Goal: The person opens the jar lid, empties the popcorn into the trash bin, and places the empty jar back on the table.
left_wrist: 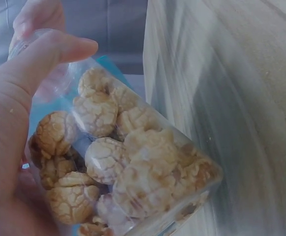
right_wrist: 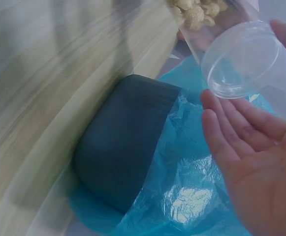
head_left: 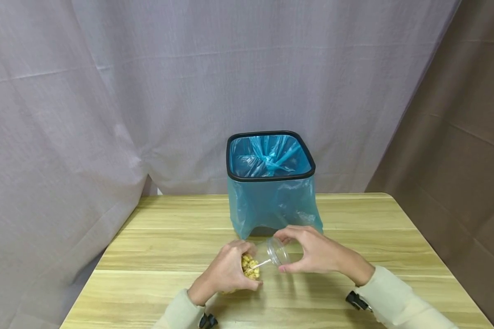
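A clear plastic jar of popcorn (left_wrist: 147, 167) lies tilted in the air over the table, its mouth toward the right. My left hand (head_left: 230, 267) grips its body, with the thumb (left_wrist: 79, 48) across the near side. The popcorn pieces (head_left: 250, 266) sit toward the base end. At the mouth end, a clear round lid (right_wrist: 241, 61) overlaps the jar's opening. My right hand (head_left: 313, 251) holds that lid by its edge, thumb on one side and fingertips (right_wrist: 209, 96) on the other. The palm faces the jar.
Just beyond the hands stands a dark trash bin (right_wrist: 128, 137) lined with a blue plastic bag (head_left: 273, 201), with a black rim ring (head_left: 271, 178) on top. Beneath is a wood-grain table (head_left: 169, 237). Grey curtains (head_left: 189, 91) hang behind it and a brown one (head_left: 457, 160) on the right.
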The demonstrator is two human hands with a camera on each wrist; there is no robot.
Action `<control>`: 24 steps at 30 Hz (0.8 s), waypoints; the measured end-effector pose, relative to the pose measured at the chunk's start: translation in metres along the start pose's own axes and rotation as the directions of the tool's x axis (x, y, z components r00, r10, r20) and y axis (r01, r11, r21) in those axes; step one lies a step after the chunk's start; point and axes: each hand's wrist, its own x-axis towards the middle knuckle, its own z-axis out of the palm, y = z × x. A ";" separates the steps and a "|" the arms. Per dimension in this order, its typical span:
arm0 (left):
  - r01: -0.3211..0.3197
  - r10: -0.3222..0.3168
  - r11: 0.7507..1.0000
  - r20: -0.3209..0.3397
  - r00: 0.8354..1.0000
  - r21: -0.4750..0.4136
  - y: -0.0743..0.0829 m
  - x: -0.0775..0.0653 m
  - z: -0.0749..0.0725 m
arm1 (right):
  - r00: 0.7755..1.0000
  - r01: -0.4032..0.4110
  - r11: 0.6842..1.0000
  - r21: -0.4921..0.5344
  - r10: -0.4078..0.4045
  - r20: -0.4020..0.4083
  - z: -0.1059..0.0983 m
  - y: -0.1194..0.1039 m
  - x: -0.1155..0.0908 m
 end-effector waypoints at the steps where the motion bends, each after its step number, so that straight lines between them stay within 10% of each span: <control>1: 0.002 -0.002 1.000 0.002 1.000 0.001 0.000 0.000 0.000 | 1.000 0.010 1.000 -0.010 -0.010 0.005 -0.001 0.000 0.000; 9: -0.020 0.020 1.000 -0.002 1.000 0.007 -0.001 0.001 0.001 | 0.986 0.164 0.979 -0.118 -0.165 0.004 -0.003 -0.002 -0.005; 24: -0.014 0.014 1.000 0.007 1.000 0.023 -0.001 0.001 0.003 | 0.999 0.013 0.999 0.034 -0.012 -0.035 0.003 0.008 -0.003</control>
